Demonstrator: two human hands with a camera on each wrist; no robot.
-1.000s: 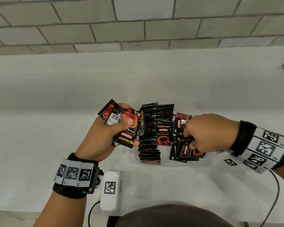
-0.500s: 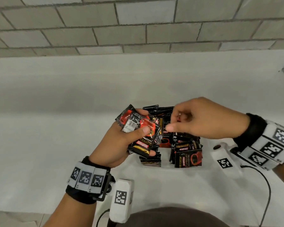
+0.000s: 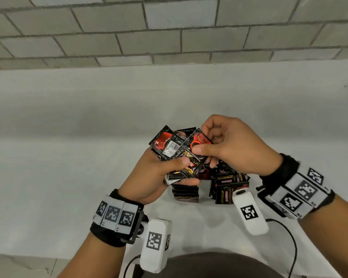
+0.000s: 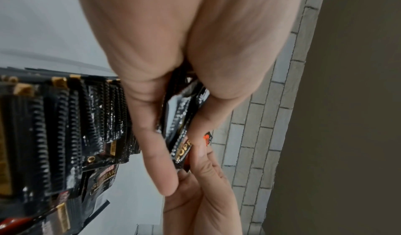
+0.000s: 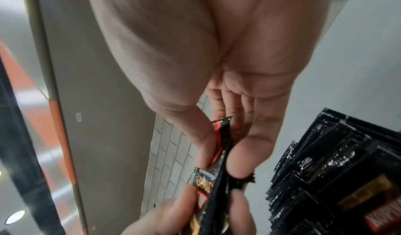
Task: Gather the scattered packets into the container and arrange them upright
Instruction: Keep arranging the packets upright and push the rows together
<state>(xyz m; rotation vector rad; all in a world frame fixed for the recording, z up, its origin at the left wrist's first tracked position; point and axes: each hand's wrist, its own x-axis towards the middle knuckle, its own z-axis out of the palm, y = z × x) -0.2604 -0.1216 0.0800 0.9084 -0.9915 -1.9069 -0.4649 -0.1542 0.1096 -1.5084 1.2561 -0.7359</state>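
Note:
My left hand grips a fanned bundle of black and red coffee packets above the white table, seen edge-on between thumb and fingers in the left wrist view. My right hand pinches the top packet of that bundle between thumb and forefinger; the right wrist view shows the pinched packet. Below both hands a white container holds rows of packets standing upright, also seen from the left wrist and the right wrist.
The white table runs back to a grey brick wall. Wrist cameras and a black cable hang near the table's front edge.
My right hand rose out of the container, crossed left and took hold of the top packet in my left hand's bundle. The left hand shifted right with its bundle.

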